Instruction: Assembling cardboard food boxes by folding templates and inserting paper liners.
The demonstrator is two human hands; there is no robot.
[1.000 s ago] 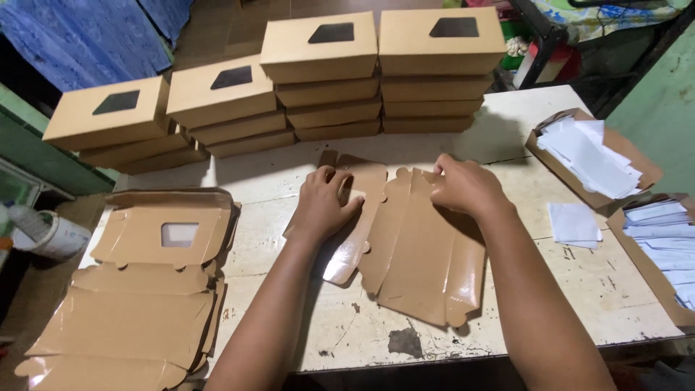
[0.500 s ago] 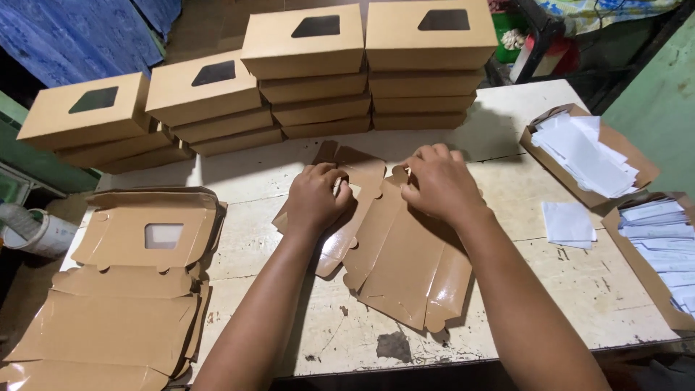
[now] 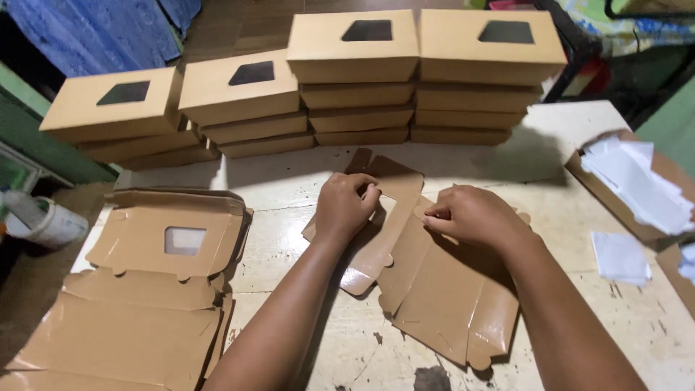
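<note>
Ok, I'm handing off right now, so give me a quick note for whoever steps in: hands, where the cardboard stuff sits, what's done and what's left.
Left hand: fingers pinching the upper flap of the flat box blank lying mid-table.
Right hand: pressing on the same blank beside the left, fingertips at a fold.
Unfolded blanks: stacked at the table's left edge, window cut-outs showing.
Done: folded window boxes stacked in four piles along the back.
White paper sheets: in cardboard trays on the right, one loose on the table.
Left: the blank in hand is still flat, and the left stack is unfolded.
</note>
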